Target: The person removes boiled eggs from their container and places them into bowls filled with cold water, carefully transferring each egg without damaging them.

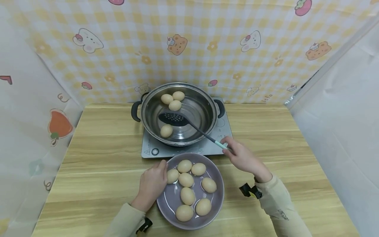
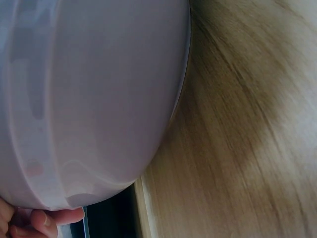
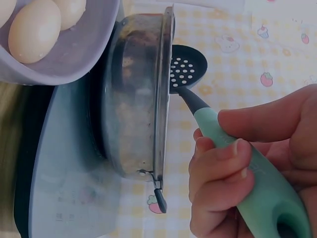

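My right hand (image 1: 244, 157) grips the mint-green handle of a black slotted spoon (image 1: 174, 119). In the right wrist view, fingers and thumb wrap that handle (image 3: 225, 144). The spoon's perforated head is over the inside of a steel pot (image 1: 195, 108), between a group of three eggs (image 1: 175, 105) and a single egg (image 1: 166, 131). My left hand (image 1: 152, 184) holds the left rim of a purple-grey bowl (image 1: 219, 191), which contains several eggs (image 1: 186, 180). Its fingers (image 2: 44, 223) curl at the bowl's edge in the left wrist view; the thumb is hidden there.
The pot stands on a flat induction cooker (image 1: 217, 149), with black side handles (image 1: 135, 111) sticking out. Behind it hangs a yellow checked cloth (image 1: 207, 42). The bowl sits on the wooden table (image 1: 97, 158) just in front of the cooker.
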`<state>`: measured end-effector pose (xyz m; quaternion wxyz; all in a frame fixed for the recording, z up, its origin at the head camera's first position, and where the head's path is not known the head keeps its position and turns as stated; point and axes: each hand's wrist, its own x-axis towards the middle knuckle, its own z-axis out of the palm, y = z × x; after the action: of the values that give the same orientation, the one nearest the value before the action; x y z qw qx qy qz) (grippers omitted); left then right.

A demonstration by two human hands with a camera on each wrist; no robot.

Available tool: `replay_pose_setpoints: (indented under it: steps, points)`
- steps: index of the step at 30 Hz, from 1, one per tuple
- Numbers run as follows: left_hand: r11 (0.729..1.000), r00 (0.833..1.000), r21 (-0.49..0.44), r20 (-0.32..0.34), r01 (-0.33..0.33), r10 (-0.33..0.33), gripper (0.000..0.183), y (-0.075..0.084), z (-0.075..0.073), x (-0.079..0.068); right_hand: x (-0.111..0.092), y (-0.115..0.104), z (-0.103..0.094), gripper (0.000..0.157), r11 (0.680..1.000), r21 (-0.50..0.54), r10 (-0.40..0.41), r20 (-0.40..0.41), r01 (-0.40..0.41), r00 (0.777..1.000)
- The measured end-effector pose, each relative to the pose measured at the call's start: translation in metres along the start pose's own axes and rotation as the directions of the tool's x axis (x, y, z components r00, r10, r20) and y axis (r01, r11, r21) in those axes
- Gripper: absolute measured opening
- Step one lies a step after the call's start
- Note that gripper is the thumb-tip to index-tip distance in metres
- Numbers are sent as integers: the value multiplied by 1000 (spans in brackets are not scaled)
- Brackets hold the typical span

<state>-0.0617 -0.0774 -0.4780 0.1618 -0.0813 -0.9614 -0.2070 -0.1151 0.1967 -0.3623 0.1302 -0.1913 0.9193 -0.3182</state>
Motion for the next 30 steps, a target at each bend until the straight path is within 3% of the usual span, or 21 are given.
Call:
replay_pose_setpoints:
  steps: [30]
  points:
    - [1000, 1000, 6, 6, 8, -8, 13, 0, 0, 1, -20, -14, 1, 11, 992, -105, -65, 16, 66, 998]
